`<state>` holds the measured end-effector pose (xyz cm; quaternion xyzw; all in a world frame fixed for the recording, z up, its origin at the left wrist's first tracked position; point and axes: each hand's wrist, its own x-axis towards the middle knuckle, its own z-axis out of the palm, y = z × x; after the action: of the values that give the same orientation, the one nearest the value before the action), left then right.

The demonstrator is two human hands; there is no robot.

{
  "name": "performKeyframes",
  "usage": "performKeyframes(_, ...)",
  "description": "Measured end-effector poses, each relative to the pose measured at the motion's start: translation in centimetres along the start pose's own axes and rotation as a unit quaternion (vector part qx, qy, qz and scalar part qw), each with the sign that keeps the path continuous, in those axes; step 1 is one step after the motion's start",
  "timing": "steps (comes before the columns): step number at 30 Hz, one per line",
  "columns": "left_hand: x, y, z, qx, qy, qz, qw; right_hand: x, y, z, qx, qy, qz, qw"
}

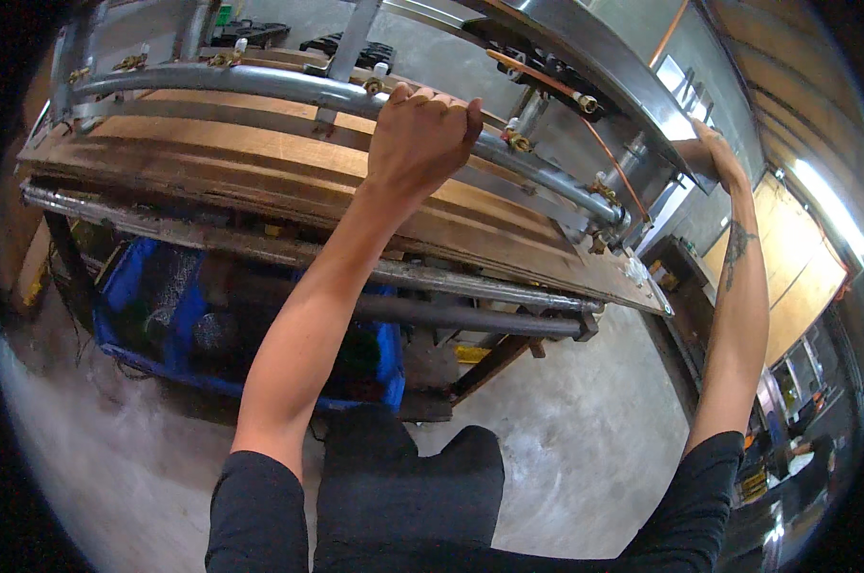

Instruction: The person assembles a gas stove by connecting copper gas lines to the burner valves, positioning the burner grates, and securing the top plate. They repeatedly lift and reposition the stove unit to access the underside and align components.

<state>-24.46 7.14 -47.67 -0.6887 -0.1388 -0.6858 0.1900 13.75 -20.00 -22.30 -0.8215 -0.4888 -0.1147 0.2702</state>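
A stainless steel stove frame with a long metal gas pipe rests on the wooden board of a workbench. My left hand is closed in a fist round the pipe near its middle, with the fingertips turned away. Small brass valves are fixed along the pipe, some with white tips. My right hand is raised at the far right and grips the edge of the steel panel; part of its fingers is hidden. A thin copper tube with a brass end fitting lies by the panel.
Black cast burner grates are behind the pipe. The wooden board lies on a metal-framed bench. Under it stand blue plastic crates. Grey concrete floor spreads below, and shelving with tools lines the right side.
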Motion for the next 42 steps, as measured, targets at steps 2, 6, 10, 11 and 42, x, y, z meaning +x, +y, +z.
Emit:
performKeyframes(2, 0.1, 0.1, -0.1, 0.022, -0.022, -0.002, 1.0, -0.1, 0.1, 0.1, 0.005, 0.012, -0.042, 0.999)
performKeyframes(6, 0.4, 0.4, -0.2, 0.054, -0.053, 0.007, 0.997, -0.2, 0.2, 0.4, 0.002, 0.018, -0.07, 0.997)
performKeyframes(10, 0.6, 0.4, -0.4, 0.085, -0.071, 0.024, 0.994, -1.4, 0.1, 1.5, -0.024, 0.063, -0.118, 0.991)
performKeyframes(11, 0.6, 0.4, -0.5, 0.079, -0.064, 0.026, 0.995, -1.9, 0.1, 1.8, -0.032, 0.047, -0.123, 0.991)
performKeyframes(42, 0.4, 0.2, -0.1, 0.104, -0.098, 0.039, 0.989, -5.0, 1.5, 7.1, -0.028, 0.099, -0.089, 0.991)
